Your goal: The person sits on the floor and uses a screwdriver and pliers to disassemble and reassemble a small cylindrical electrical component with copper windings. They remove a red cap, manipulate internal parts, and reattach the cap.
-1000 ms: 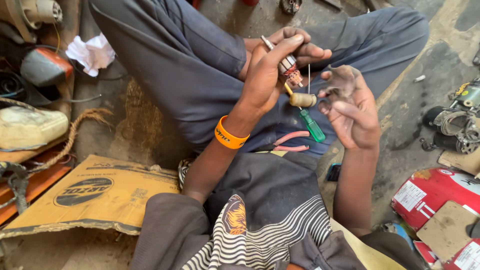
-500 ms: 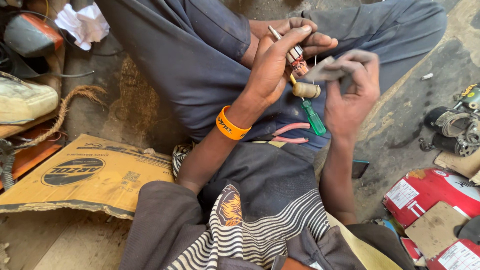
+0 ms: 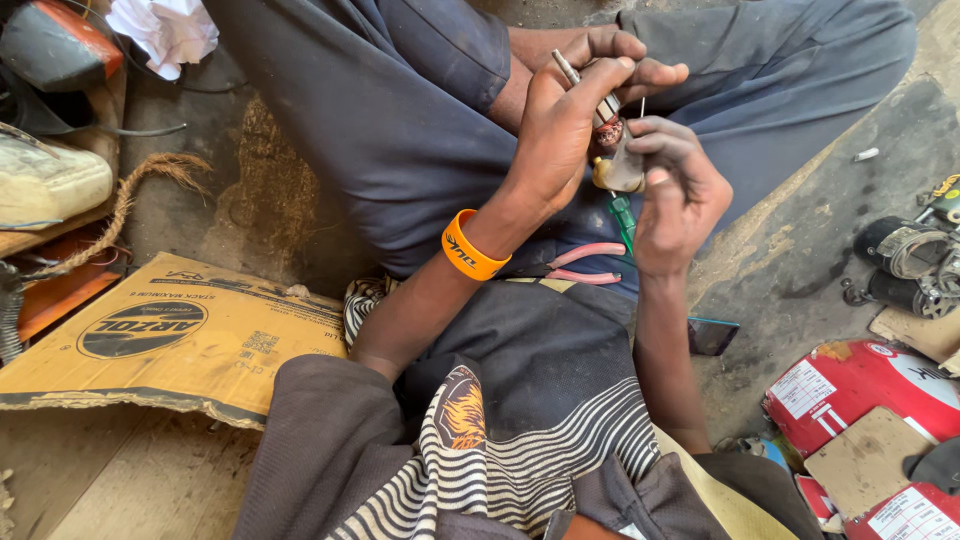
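Hands meet over my lap, where I sit cross-legged on the dusty concrete floor [image 3: 800, 260]. My left hand [image 3: 560, 130], with a bright orange rubber wristband [image 3: 470, 247] on the wrist, is closed around a small metal motor part with a thin steel shaft and reddish copper windings [image 3: 605, 125]; the shaft sticks up past my thumb. My right hand [image 3: 675, 195] is closed too, its fingertips pinching a fine straight metal pin or wire [image 3: 641, 108] that stands upright just beside the part. Whether the pin touches the windings I cannot tell. Just below the part hangs a dull yellowish rounded piece [image 3: 620, 172], touching my right fingers.

On my dark blue trousers, under both hands, lie a green-handled screwdriver [image 3: 625, 220] and pink-handled pliers [image 3: 585, 265], near each other. To my left on the floor is a flattened brown cardboard box [image 3: 170, 335], with a frayed brown rope [image 3: 140, 190] and a crumpled white cloth [image 3: 165, 30] beyond it. To my right sit red cans with white labels [image 3: 860, 385] and some grey metal machine parts [image 3: 910, 260], well apart from my hands
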